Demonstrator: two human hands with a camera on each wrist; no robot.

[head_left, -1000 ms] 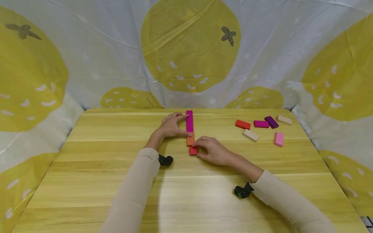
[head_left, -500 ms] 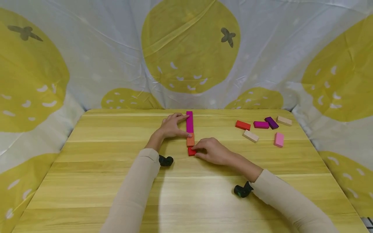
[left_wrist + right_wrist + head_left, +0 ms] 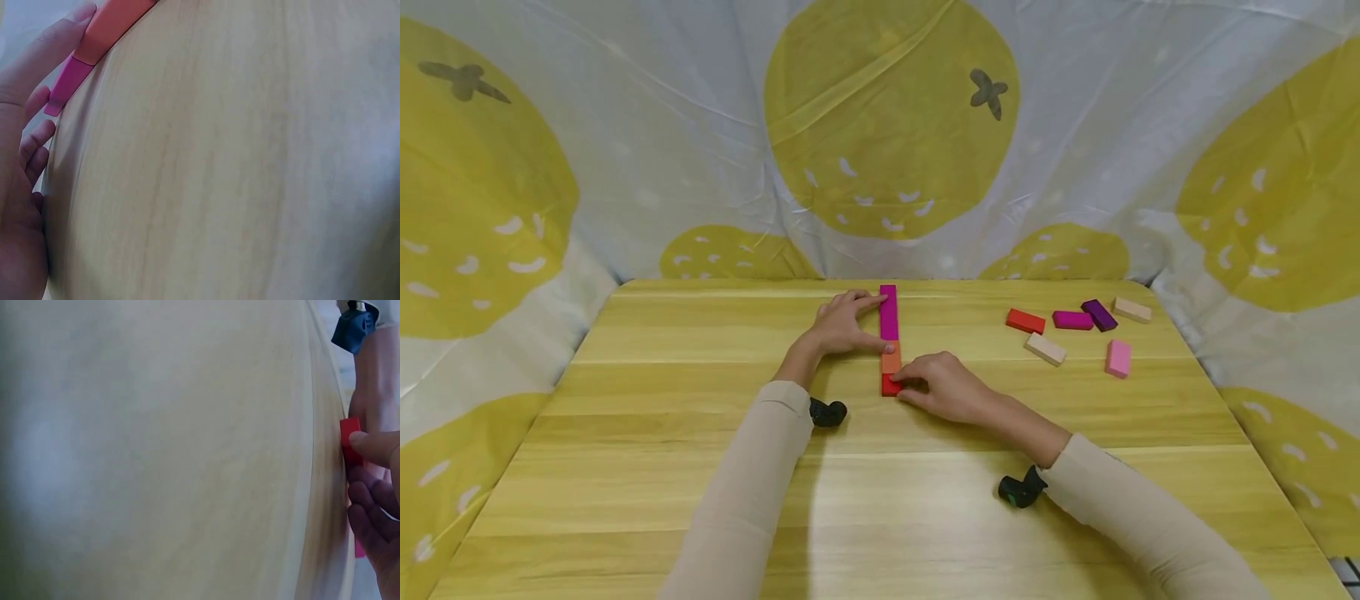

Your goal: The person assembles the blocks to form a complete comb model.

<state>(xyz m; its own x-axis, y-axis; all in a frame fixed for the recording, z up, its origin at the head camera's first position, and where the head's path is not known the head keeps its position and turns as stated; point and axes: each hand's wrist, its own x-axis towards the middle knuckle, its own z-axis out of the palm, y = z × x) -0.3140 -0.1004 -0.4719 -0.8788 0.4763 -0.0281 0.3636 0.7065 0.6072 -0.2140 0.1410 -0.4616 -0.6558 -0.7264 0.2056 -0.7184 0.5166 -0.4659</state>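
A line of wooden blocks runs toward the table's far edge in the head view. Its far part is magenta (image 3: pixel 888 315), then comes an orange block (image 3: pixel 891 360), with a red block (image 3: pixel 887 389) at the near end. My left hand (image 3: pixel 844 323) lies along the left side. Its thumb rests on the orange block and its index fingertip touches the magenta part near the far end. My right hand (image 3: pixel 951 389) pinches the red block, flush against the orange one. In the right wrist view the red block (image 3: pixel 350 434) is partly covered by fingers.
To the right on the wooden table (image 3: pixel 880 517) lie a red block (image 3: pixel 1026 321), a magenta block (image 3: pixel 1072 320), a purple block (image 3: pixel 1100 315), a pink block (image 3: pixel 1117 358) and two natural wood blocks, one nearer (image 3: pixel 1045 349). A patterned cloth (image 3: pixel 700 150) hangs behind.
My right hand has slid the red block left and slightly away, from an offset place into line with the orange block. The left hand has stayed in place.
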